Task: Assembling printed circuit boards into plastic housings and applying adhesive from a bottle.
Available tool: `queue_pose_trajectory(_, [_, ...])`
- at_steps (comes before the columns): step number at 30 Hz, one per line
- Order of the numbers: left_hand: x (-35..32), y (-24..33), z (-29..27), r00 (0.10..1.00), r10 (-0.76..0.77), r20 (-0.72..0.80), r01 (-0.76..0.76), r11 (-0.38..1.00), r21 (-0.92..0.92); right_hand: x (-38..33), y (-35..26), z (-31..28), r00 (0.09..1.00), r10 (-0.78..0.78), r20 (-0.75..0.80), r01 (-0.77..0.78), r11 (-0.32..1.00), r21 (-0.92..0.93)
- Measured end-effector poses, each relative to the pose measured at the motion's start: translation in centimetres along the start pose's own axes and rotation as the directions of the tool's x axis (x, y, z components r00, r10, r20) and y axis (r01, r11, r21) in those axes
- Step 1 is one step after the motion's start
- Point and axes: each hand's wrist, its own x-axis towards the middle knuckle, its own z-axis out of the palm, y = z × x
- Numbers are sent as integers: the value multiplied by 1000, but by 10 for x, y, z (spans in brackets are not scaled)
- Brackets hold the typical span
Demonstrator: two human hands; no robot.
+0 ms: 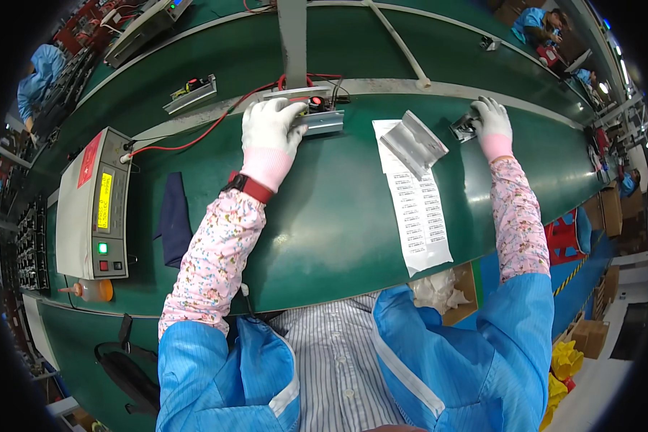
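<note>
My left hand (272,126), in a white glove with a pink cuff, has its fingers bent against an electronic unit (325,123) in a silver metal channel. A round red and black part shows on the unit, which sits below a metal post with red wires around it. Farther right, my gloved right hand (492,121) grips a smaller-looking metal-framed unit (463,129) at its right side. Between the hands, a bent silver metal cover (414,142) lies on a white sheet of printed labels (419,216). My fingertips are partly hidden on both sides.
A tester box (93,201) with a lit yellow display stands left, its red cable (201,129) running to the post. Nearby are a dark blue cloth (173,219) and an orange bottle (95,290). Another unit (191,93) lies beyond the rail. Co-workers sit far left and right.
</note>
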Motion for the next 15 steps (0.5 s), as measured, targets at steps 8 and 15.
queue_pose_trajectory(8, [-48, 19, -50, 995, -64, -75, 50, 983, -177, -7, -76, -104, 899, 416, -141, -132, 563, 816])
queue_pose_trajectory(15, [-82, 21, -97, 951, -161, -265, 109, 974, -199, -24, -227, -173, 874, -473, -113, 397, 561, 726])
